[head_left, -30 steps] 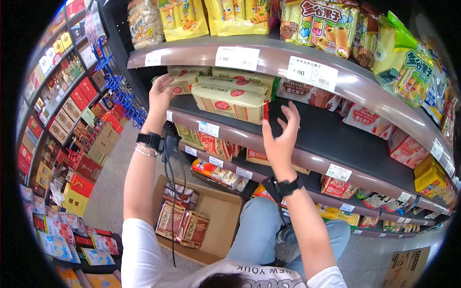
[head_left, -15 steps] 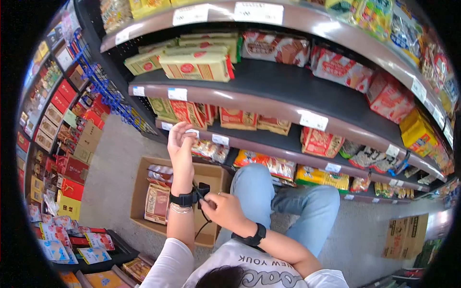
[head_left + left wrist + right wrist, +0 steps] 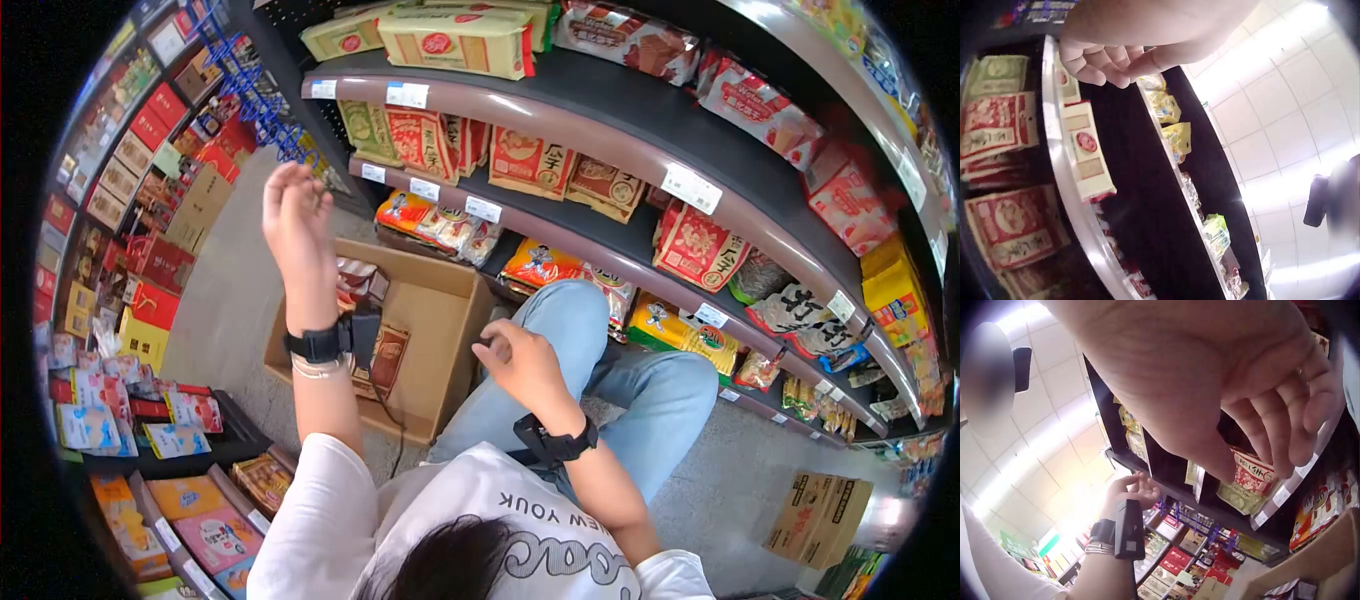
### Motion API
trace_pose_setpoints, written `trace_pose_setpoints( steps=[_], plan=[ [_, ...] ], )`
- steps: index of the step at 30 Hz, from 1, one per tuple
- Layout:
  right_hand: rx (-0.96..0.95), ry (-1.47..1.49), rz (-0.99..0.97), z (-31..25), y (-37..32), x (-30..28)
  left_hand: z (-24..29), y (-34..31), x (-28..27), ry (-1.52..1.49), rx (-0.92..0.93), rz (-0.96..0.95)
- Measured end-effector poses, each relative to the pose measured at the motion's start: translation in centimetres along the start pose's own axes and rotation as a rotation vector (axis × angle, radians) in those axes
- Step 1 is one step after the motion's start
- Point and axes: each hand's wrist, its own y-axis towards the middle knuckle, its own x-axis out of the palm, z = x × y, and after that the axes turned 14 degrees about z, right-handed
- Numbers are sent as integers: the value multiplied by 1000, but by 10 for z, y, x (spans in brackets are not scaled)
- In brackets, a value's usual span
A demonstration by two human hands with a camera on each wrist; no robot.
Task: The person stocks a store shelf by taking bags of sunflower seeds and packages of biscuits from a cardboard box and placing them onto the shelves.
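Change noted: the two hands, together at the left wrist device half a second ago, are now well apart; the right hand has come off the black device strapped to the left wrist, and is now near the bent left knee and the right side of the open cardboard box; the left hand has lifted away to the upper left of the box in the head view; grip, left: fingers loosely bent, apart from any packet, nothing held; grip, right: thumb and fingers apart, fingers gently curved, nothing held; the left wrist view agrees, with relaxed fingers seen against the shelving. Position of goods: the cream packages lie on the shelf, with the foremost near its front edge and well apart from both hands; red paper packets stand on the next shelf down; brown and red packets lie inside the box, which rests on the floor. Reading: with the device released and both hands carrying nothing, the adjustment at the wrist appears to be over, a judgement only; no package is being moved at this moment.
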Motion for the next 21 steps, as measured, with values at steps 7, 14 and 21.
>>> trace_pose_setpoints(
  steps=[7,14,21],
  plan=[
    [-101,367,-34,-12,28,25,36,28,34,83,199,-192],
    [181,743,-55,1,76,60,-32,28,-45,375,-47,-244],
    [253,655,-185,40,79,149,-157,10,-235,456,-538,100]
  ],
)
